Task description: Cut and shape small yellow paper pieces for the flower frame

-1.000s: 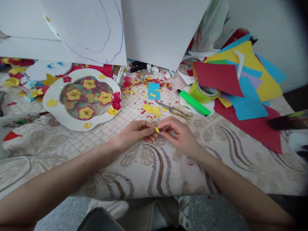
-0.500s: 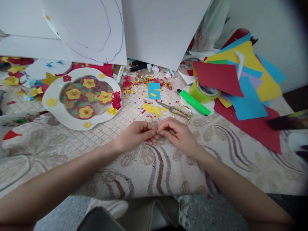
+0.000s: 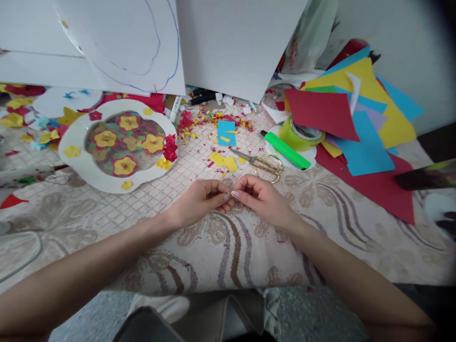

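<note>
My left hand (image 3: 210, 197) and my right hand (image 3: 258, 197) meet fingertip to fingertip above the front of the table. Both pinch a tiny piece of yellow paper (image 3: 231, 194), mostly covered by the fingers. Just beyond them lie several yellow paper pieces (image 3: 223, 161) and a pair of gold-handled scissors (image 3: 263, 166), blades pointing left. A blue paper rectangle (image 3: 226, 133) with yellow scraps on it rests farther back. To the left is a white scalloped frame (image 3: 74, 173) decorated with yellow and red paper flowers (image 3: 124, 166).
A green marker (image 3: 287, 151) leans by a yellow-green tape roll (image 3: 297, 134). Coloured paper sheets (image 3: 366, 147) pile up at the right. White boards (image 3: 235, 42) stand along the back, with paper scraps (image 3: 203, 121) before them. The patterned tablecloth (image 3: 235, 256) drops at the front edge.
The whole view has shifted slightly. My right thumb has moved a little over the yellow piece, so less of it shows. Both hands stay pinched in nearly the same place.
</note>
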Available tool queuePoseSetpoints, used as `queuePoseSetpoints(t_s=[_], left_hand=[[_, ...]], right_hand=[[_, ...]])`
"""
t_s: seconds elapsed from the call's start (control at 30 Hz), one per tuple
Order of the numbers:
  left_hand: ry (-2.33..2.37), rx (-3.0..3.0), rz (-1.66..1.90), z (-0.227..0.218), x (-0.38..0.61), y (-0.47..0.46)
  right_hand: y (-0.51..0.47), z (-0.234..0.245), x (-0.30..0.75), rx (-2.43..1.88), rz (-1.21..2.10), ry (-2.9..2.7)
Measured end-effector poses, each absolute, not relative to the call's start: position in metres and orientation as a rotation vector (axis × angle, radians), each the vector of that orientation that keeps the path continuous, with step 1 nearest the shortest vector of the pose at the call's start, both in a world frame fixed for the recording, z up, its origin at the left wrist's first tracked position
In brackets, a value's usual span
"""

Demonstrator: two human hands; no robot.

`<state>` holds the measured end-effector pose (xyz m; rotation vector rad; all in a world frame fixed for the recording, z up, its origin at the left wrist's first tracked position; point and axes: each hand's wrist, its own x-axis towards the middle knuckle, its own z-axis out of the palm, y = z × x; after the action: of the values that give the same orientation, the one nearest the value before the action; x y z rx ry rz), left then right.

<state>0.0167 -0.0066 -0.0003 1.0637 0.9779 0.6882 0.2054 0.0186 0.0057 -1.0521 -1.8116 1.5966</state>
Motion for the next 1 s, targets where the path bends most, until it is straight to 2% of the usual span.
queuePoseSetpoints(t_s=[0.43, 0.9, 1.0], left_hand=[[1.011, 1.044, 0.686, 0.0023, 0.0163, -0.0068], [1.014, 0.987, 0.673, 0.0052, 0.0163, -0.0037], [1.02, 0.984, 0.671, 0.0049, 0.0156, -0.0035]], right_hand=[[0.0164, 0.0035, 0.2037, -1.06, 1.736, -1.68], [0.0103, 0.0031, 0.1995, -1.072, 1.548, -1.739], [0.0108, 0.0035, 0.1996, -1.074, 1.595, -1.728]])
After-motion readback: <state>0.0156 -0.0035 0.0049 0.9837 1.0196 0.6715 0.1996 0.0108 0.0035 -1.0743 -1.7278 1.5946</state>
